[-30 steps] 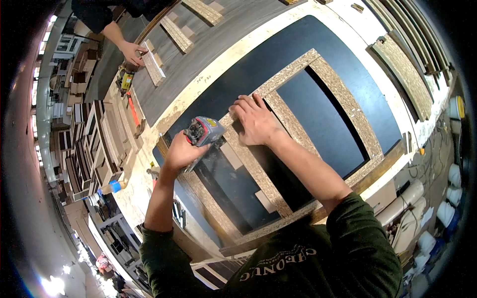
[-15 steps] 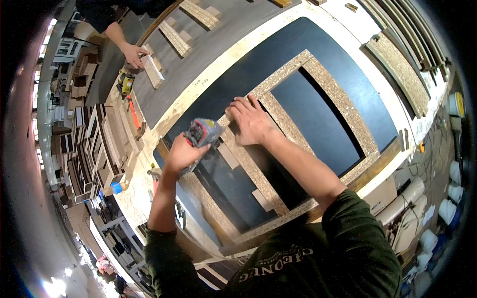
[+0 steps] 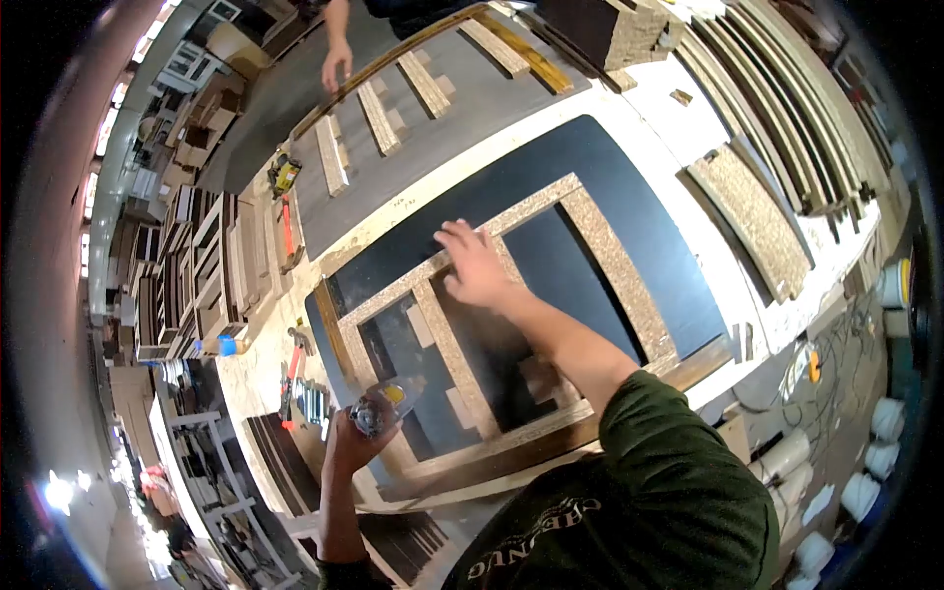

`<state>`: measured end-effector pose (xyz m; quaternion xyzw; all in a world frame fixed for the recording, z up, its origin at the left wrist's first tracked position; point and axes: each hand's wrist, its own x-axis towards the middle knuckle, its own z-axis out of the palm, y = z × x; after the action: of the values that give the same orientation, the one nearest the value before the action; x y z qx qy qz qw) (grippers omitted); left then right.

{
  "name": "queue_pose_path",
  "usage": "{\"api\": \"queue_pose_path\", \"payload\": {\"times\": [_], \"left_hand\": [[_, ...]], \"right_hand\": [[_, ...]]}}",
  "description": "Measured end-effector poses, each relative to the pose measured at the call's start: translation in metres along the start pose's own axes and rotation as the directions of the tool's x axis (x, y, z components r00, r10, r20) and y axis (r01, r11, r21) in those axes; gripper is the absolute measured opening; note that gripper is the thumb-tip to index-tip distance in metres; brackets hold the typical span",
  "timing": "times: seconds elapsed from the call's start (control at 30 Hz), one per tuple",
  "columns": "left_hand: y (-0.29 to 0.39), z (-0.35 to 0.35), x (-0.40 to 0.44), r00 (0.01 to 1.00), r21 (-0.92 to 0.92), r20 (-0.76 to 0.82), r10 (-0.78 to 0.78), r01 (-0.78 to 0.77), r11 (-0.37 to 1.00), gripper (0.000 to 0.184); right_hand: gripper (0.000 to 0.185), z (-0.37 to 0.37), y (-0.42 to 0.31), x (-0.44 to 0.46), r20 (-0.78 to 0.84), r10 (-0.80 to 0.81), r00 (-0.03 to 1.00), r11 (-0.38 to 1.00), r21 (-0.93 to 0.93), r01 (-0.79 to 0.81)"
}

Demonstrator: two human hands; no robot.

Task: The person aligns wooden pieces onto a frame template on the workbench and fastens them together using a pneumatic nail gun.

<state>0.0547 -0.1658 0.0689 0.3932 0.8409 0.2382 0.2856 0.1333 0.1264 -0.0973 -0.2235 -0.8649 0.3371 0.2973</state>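
A particleboard frame [image 3: 618, 265] with crossbars lies on a dark panel [image 3: 629, 187]. My left hand [image 3: 359, 442] is closed around a grey and red power tool [image 3: 391, 401], blurred, over the frame's lower left part. My right hand [image 3: 475, 265] rests palm down at the frame's upper rail, near the top of a crossbar, fingers apart and holding nothing. Small light blocks [image 3: 420, 324] sit beside that crossbar.
A co-worker's hand [image 3: 337, 65] is beyond a grey panel [image 3: 305, 197] bearing particleboard strips. Hammers [image 3: 293, 379] lie at the left, a yellow-green tool [image 3: 285, 174] farther back. Curved boards [image 3: 752, 211] are stacked at the right.
The view has shifted. My left hand has brought the tool from the upper rail down towards the frame's near left corner. The co-worker's hand has come off the strip.
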Motion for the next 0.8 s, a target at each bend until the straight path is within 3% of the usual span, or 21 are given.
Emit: {"api": "queue_pose_path", "payload": {"times": [0.07, 0.13, 0.2, 0.23, 0.33, 0.4, 0.47, 0.57, 0.6, 0.67, 0.73, 0.8], "left_hand": [[0.0, 0.013, -0.014, 0.998, -0.071, -0.061, 0.002, -0.006, 0.997, 0.029], [-0.002, 0.021, -0.02, 0.996, -0.044, -0.024, -0.091, 0.09, 0.995, 0.031], [0.013, 0.029, -0.012, 1.0, 0.146, -0.006, -0.004, 0.005, 0.989, 0.034], [0.02, 0.032, -0.006, 1.0, 0.141, -0.014, -0.003, 0.005, 0.99, 0.034], [0.058, 0.039, 0.019, 0.997, 0.22, -0.027, 0.066, -0.058, 0.974, 0.047], [0.086, 0.034, 0.039, 1.0, 0.281, 0.003, 0.013, -0.013, 0.96, 0.051], [0.09, 0.032, 0.058, 1.0, 0.109, -0.008, 0.022, -0.021, 0.994, 0.033], [0.094, 0.032, 0.102, 0.992, 0.011, 0.014, 0.125, -0.125, 0.992, 0.03], [0.098, 0.033, 0.116, 0.985, -0.057, 0.007, 0.175, -0.175, 0.983, 0.03], [0.093, 0.033, 0.144, 0.971, 0.007, -0.002, 0.237, -0.237, 0.971, 0.029], [0.089, 0.034, 0.169, 0.964, 0.12, 0.023, 0.267, -0.267, 0.956, 0.03], [0.081, 0.035, 0.192, 0.964, 0.116, 0.038, 0.263, -0.266, 0.957, 0.03]], "right_hand": [[0.049, -0.041, 0.018, -0.001, -0.094, -0.033, 0.995, 0.998, -0.064, 0.027], [0.034, -0.068, 0.04, -0.008, -0.048, 0.207, 0.977, 0.969, 0.148, -0.198], [0.024, -0.083, 0.057, -0.024, 0.09, 0.301, 0.949, 0.94, 0.14, -0.311], [0.022, -0.08, 0.066, -0.033, 0.032, 0.208, 0.978, 0.969, 0.132, -0.21], [0.027, -0.088, 0.065, -0.044, 0.28, 0.281, 0.918, 0.915, 0.211, -0.344], [0.028, -0.084, 0.06, -0.042, 0.31, 0.353, 0.883, 0.873, 0.229, -0.43], [0.025, -0.077, 0.06, -0.045, 0.284, 0.358, 0.889, 0.882, 0.211, -0.423], [0.022, -0.079, 0.063, -0.04, 0.254, 0.306, 0.918, 0.921, 0.165, -0.353], [0.023, -0.083, 0.065, -0.036, 0.327, 0.328, 0.886, 0.909, 0.145, -0.39], [0.024, -0.088, 0.069, -0.024, 0.396, 0.356, 0.847, 0.892, 0.127, -0.434], [0.038, -0.104, 0.068, -0.003, 0.279, 0.155, 0.948, 0.986, -0.104, -0.131], [0.054, -0.097, 0.081, 0.012, 0.188, 0.031, 0.982, 0.981, -0.195, 0.007]]}}
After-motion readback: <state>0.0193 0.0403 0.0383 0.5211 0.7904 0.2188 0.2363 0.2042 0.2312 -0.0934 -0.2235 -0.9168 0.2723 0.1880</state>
